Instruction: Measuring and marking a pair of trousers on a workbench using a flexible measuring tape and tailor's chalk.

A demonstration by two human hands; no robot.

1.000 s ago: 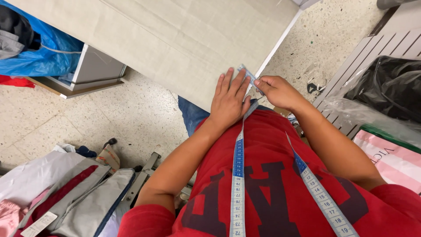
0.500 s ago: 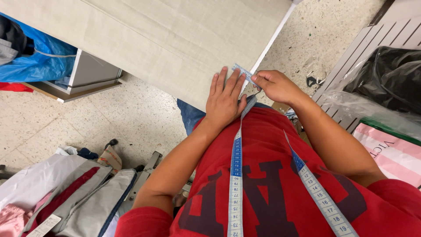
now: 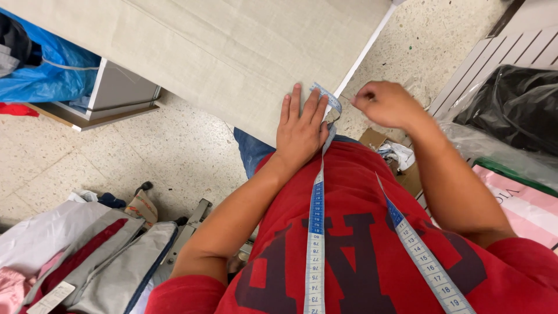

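1. Head view: the left hand (image 3: 300,129) lies flat and open, palm down, fingers spread, pressing on the near edge of a beige cloth (image 3: 232,52) that covers a table top.
2. A blue measuring tape (image 3: 317,209) hangs round the person's neck and down the red shirt (image 3: 354,244); one strand runs up the chest to the left hand, and its end curls out from under the fingertips at the cloth's corner.
3. The second strand of the tape slants across the shirt toward the right shoulder side, apart from both hands.
4. The right hand (image 3: 386,104) hovers just beside the table's white edge, off the cloth, loosely curled with fingertips pinched together; whether it grips anything cannot be told.
5. The two hands are near each other but not touching.
6. A black plastic bag (image 3: 517,104) sits at the right, with a pink package (image 3: 520,203) below it.
7. At the upper left a blue bag (image 3: 52,75) rests by a grey box (image 3: 119,90).
8. Grey and white garments (image 3: 87,256) lie piled on the speckled floor (image 3: 174,151) at the lower left.
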